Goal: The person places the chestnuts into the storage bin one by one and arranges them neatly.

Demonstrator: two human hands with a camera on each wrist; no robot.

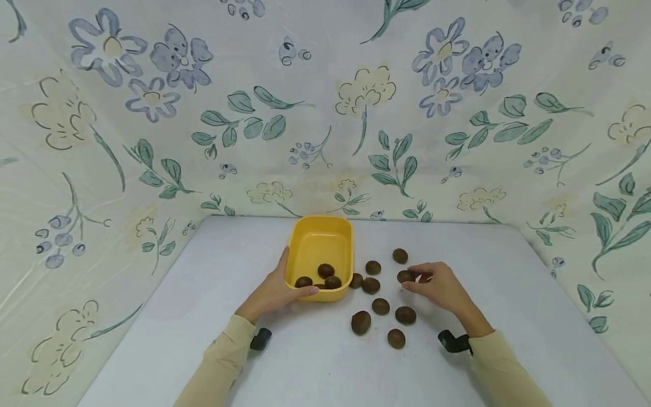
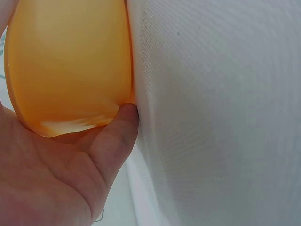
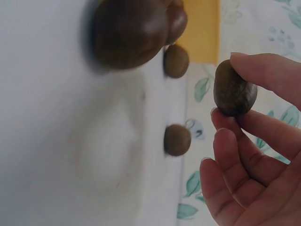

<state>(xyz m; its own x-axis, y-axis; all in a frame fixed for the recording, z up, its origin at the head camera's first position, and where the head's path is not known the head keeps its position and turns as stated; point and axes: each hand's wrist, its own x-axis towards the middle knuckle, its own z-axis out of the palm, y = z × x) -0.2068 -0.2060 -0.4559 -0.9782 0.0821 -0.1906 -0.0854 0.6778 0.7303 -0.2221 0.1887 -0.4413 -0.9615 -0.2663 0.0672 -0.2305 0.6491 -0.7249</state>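
Observation:
My left hand [image 1: 277, 288] grips a yellow plastic container [image 1: 349, 243] at its near left corner. The thumb lies along the near rim, and the other fingers are on the outer left wall. In the left wrist view the container's wall [image 2: 70, 61] lies against the palm. Several brown egg-shaped fruits [image 1: 326, 271] sit in the container's near end. My right hand [image 1: 439, 285] pinches another brown egg-shaped fruit [image 3: 234, 89] between thumb and fingers, right of the loose ones. Whether it touches the table is unclear in the head view; in the right wrist view it looks raised.
Several more brown fruits [image 1: 380, 306] lie loose on the white table [image 1: 178, 316] between the container and my right hand, some nearer the front. One of them [image 1: 356, 280] is right beside the container's wall. A floral sheet [image 1: 325, 113] hangs behind the table and along its sides.

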